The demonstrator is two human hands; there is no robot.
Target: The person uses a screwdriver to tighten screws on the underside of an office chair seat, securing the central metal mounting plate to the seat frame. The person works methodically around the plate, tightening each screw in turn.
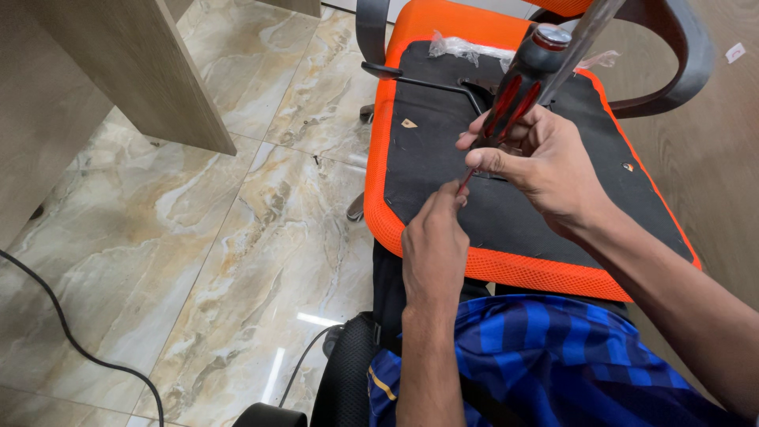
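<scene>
The right hand (545,162) is wrapped tight around a screwdriver (510,103). The screwdriver has a fat black and red handle with a shiny cap on top. It leans, with the handle up and away and the thin red shaft pointing down toward the person. The thumb lies along the lower part of the handle.

The left hand (435,245) is just below. Its fingers are pinched together at the low end of the shaft, right by the tip. I cannot tell if they hold something tiny there.

Both hands are over the seat (443,150). The seat is turned bottom side up, so its flat black underside faces the camera. A bright orange mesh edge goes all around it. The tip of the screwdriver is at the black underside, near the middle.

A black lever (419,79) sticks out across the far part of the seat. Some clear plastic wrap (458,47) sits at the far edge. A grey curved armrest (680,55) bends around the far right corner.

The person wears a blue striped shirt (553,356). Under everything is a shiny marble floor (198,237). A black cable (71,340) runs across it on the left.
</scene>
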